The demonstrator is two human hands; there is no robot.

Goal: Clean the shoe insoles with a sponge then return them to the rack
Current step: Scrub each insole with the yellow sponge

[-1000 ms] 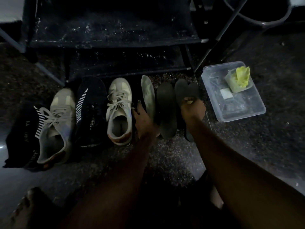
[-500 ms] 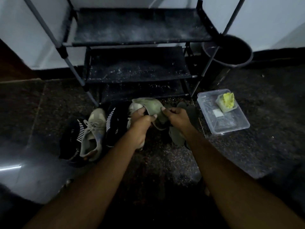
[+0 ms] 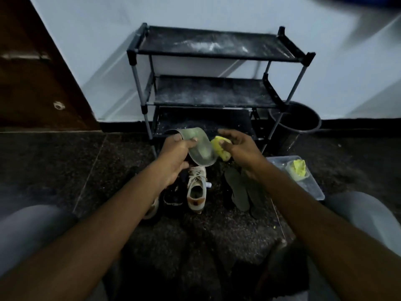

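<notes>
My left hand (image 3: 176,154) grips a pale green insole (image 3: 200,148), bent and held up in front of the rack's lowest shelf. My right hand (image 3: 238,148) holds a yellow sponge (image 3: 220,147) right beside the insole's edge. Two dark insoles (image 3: 238,190) lie on the floor below my right wrist. A beige sneaker (image 3: 196,190) stands on the floor under the raised insole, with a black shoe (image 3: 173,195) to its left. The black three-shelf rack (image 3: 208,92) stands against the wall, its dusty shelves bare.
A clear plastic tub (image 3: 312,187) with a small cup of yellow stuff (image 3: 298,169) sits on the floor at the right. A black bucket (image 3: 297,124) stands beside the rack's right legs. A brown door (image 3: 32,72) is at the left. My knees frame the lower corners.
The view has tilted up and back, showing the whole rack. My left hand has kept the green insole raised. My right hand, bare before, now holds a yellow sponge beside it.
</notes>
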